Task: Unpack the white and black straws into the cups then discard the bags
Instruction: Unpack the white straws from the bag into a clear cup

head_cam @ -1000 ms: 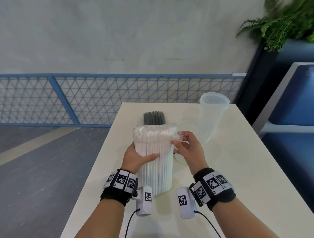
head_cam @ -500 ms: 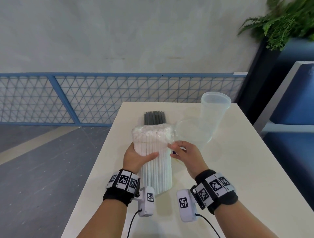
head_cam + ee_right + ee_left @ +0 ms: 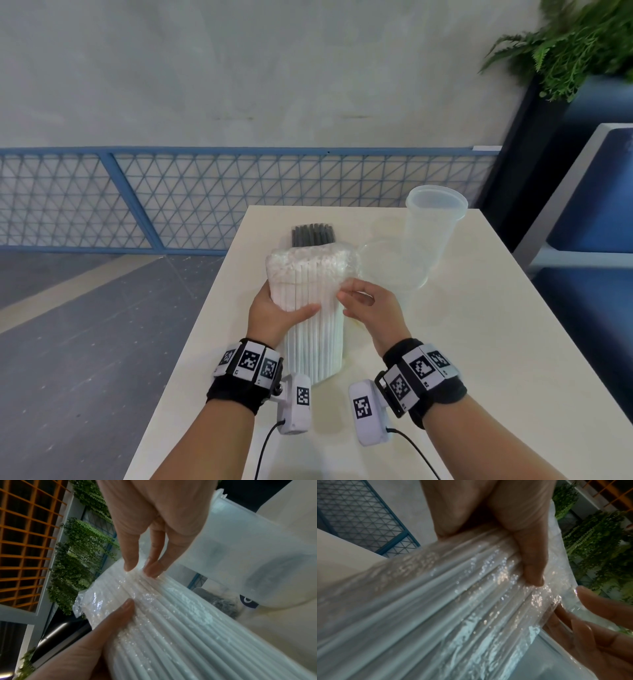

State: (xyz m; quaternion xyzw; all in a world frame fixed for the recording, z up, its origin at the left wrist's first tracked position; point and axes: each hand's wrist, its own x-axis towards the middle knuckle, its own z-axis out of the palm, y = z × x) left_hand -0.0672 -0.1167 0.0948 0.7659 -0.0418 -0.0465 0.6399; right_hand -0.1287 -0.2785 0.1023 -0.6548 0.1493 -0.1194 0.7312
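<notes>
The left hand (image 3: 274, 310) is gripping the bag of white straws (image 3: 313, 298) upright on the table (image 3: 479, 342). The right hand (image 3: 371, 308) is pinching its plastic beside the clear cups (image 3: 433, 226).

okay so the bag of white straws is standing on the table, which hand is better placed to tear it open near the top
Probably the right hand. Its fingertips already pinch the plastic on the upper part of the white straw bag, while the left hand is wrapped around the bundle's middle, steadying it upright on the table.
</notes>
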